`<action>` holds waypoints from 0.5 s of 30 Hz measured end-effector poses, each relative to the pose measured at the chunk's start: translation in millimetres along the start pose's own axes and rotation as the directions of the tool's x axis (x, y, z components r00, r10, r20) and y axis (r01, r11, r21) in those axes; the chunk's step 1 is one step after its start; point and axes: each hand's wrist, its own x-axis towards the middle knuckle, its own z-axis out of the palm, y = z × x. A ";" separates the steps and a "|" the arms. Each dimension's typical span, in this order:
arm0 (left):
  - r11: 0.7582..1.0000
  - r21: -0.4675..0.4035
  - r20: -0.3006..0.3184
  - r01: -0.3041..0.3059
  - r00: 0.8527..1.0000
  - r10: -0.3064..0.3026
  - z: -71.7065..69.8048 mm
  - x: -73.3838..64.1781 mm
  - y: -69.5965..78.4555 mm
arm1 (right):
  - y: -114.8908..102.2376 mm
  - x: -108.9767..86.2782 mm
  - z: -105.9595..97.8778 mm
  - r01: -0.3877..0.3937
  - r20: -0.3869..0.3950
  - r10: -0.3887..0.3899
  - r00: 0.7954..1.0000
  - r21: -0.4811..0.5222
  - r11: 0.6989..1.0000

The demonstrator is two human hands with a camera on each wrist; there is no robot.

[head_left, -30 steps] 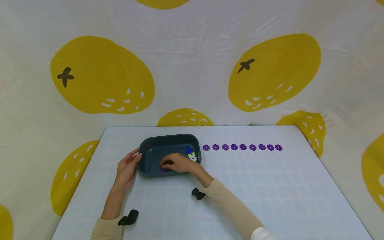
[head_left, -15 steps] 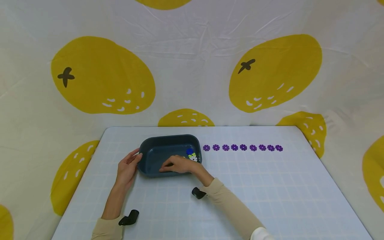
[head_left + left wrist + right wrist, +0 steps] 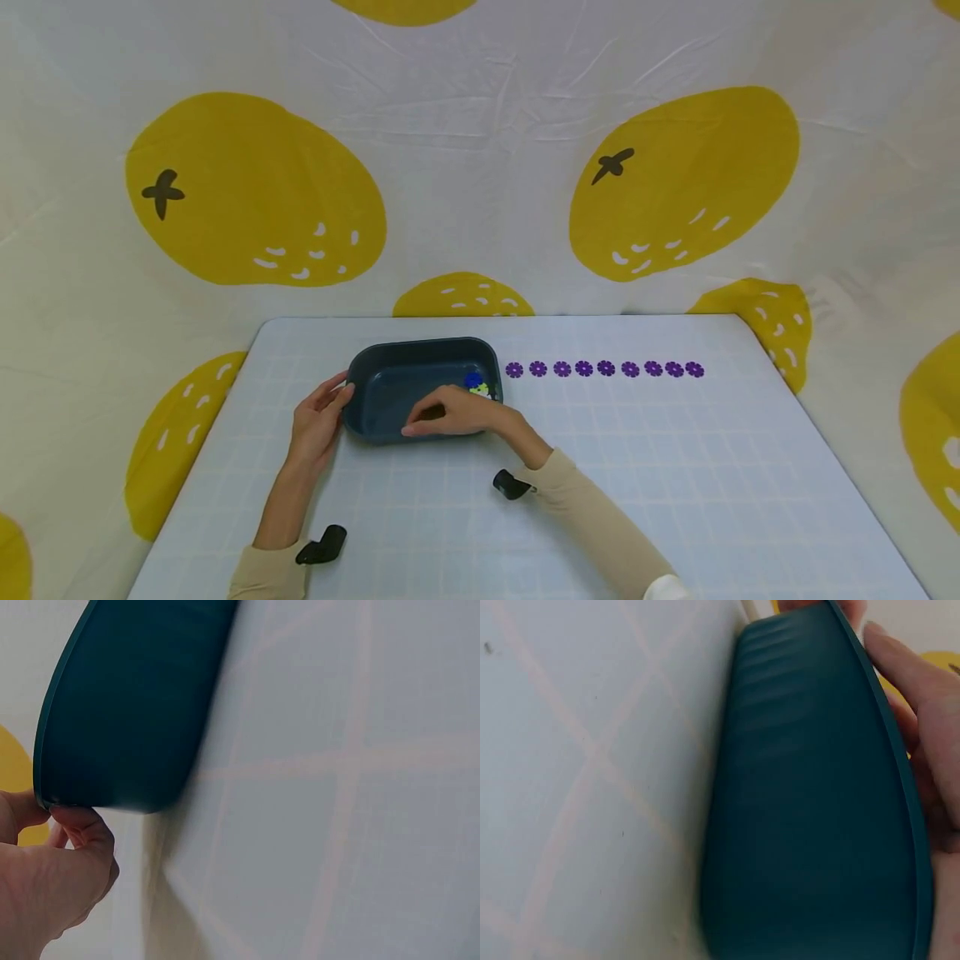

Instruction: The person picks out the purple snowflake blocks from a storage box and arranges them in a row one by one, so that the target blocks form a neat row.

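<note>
A dark blue-green rectangular tray lies on the table. My left hand holds its left end, thumb at the rim and fingers against the outside; the left wrist view shows this hand at the corner of the tray. Over the near side of the tray is my right hand, thumb and finger brought together in a pinch. The purple flower-shaped piece at its fingertips is hidden by the fingers. In the right wrist view the tray wall covers the fingertips of this hand.
Inside the tray's right end sit a blue piece, a yellow-green piece and a partly covered white piece. Several purple flower-shaped pieces form a straight row right of the tray. The table has a pale checked cover.
The purple piece seen under my right fingers a second ago has gone from sight. That hand has shifted slightly right and covers more of the white piece. My left hand keeps its place.
</note>
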 end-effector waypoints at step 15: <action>1.000 0.014 0.011 0.009 1.000 -0.009 -0.3 -0.9 1.0 | -2.8 -28.2 -12.9 0.001 -0.118 -0.001 0.993 -0.006 1.000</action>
